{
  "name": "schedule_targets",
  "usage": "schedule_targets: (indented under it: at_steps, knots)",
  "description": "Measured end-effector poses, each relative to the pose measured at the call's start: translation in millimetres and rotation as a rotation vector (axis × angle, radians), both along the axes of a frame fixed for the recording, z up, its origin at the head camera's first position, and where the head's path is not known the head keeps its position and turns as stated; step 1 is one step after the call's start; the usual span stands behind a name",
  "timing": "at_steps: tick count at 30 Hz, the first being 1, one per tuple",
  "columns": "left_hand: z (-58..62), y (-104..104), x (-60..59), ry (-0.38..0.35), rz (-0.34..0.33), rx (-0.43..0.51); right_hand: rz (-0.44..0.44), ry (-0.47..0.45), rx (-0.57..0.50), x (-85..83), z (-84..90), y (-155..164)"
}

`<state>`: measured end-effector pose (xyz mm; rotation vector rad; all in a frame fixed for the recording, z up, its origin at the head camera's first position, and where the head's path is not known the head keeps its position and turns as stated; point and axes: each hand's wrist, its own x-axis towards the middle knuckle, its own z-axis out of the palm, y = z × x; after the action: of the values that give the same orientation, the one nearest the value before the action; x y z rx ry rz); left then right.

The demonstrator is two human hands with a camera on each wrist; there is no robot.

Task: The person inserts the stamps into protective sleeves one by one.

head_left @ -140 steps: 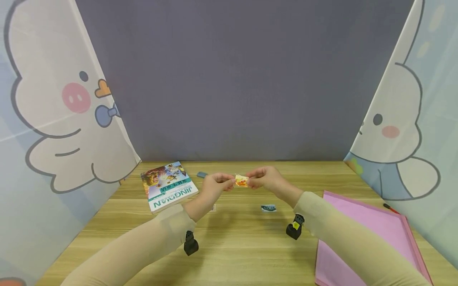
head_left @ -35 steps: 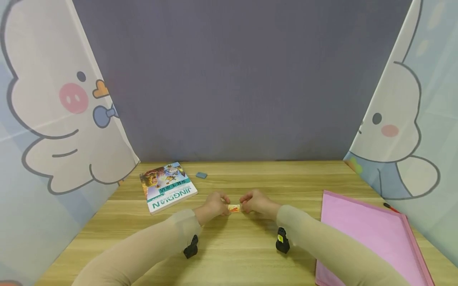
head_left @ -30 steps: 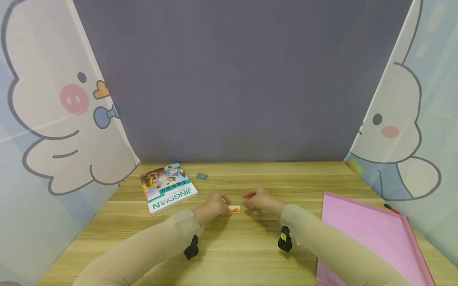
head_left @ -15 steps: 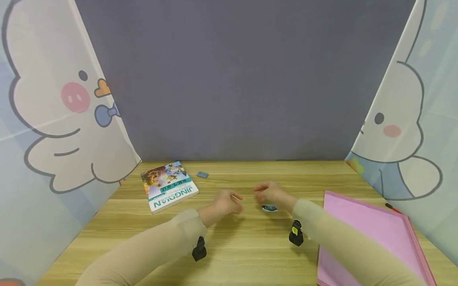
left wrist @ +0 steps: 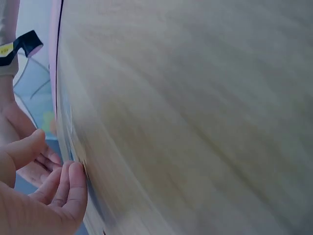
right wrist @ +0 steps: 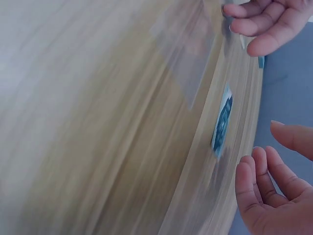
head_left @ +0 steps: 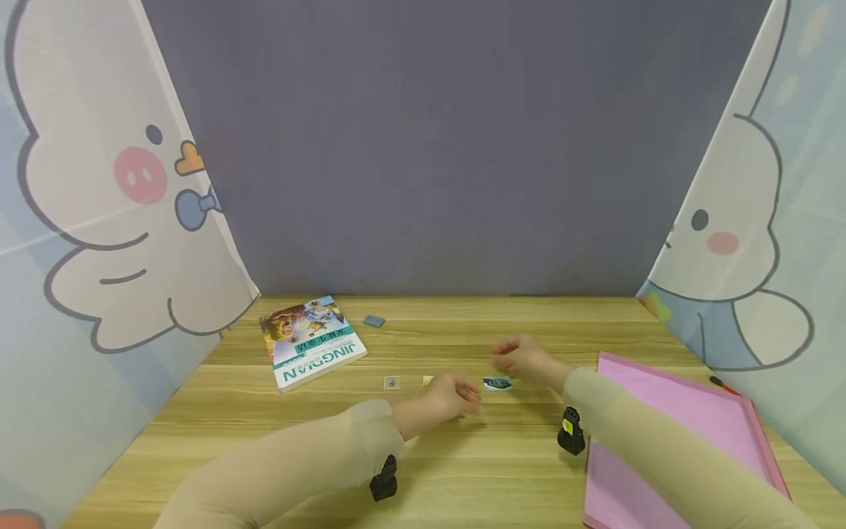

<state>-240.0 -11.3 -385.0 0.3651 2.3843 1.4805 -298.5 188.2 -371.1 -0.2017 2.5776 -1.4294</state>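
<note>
The left hand [head_left: 449, 397] reached low over the table [head_left: 423, 477], its fingers loosely bent and its thumb apart from them, pinching nothing. The right hand [head_left: 525, 358] was likewise relaxed, thumb and fingertips parted around nothing, just beyond a dark teal card [head_left: 497, 383]. That card lay flat on the wood between the two hands, touched by neither. Behind the left hand, a corner of a yellowish card [head_left: 427, 380] showed, the rest hidden; further left lay a small pale card [head_left: 392, 383]. In the right wrist view a clear film [right wrist: 181, 58] appeared near the left hand, though whether it lay or hung was unclear. A book [head_left: 313, 342] and a blue-grey block [head_left: 374, 321] sat farther left.
</note>
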Motion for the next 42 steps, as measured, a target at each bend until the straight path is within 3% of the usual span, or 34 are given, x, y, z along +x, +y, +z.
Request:
schedule_targets:
  at_steps: [7, 14, 26, 42]
  knots:
    - [-3.2, 14, 4.4, -0.001, -0.038, -0.052, -0.004, 0.009, 0.104, -1.2, -2.8, 11]
    - [-6.5, 25, 8.6, 0.021, -0.034, -0.146, -0.002, 0.016, 0.152, 0.7, -10.3, 21]
    - [-7.9, 31, 13.2, 0.131, -0.034, -0.229, 0.076, 0.037, 0.089, 8.2, -20.4, 23]
    - [-4.0, 35, 14.7, 0.167, -0.077, -0.256, 0.09, 0.038, 0.146, 6.6, -22.6, 18]
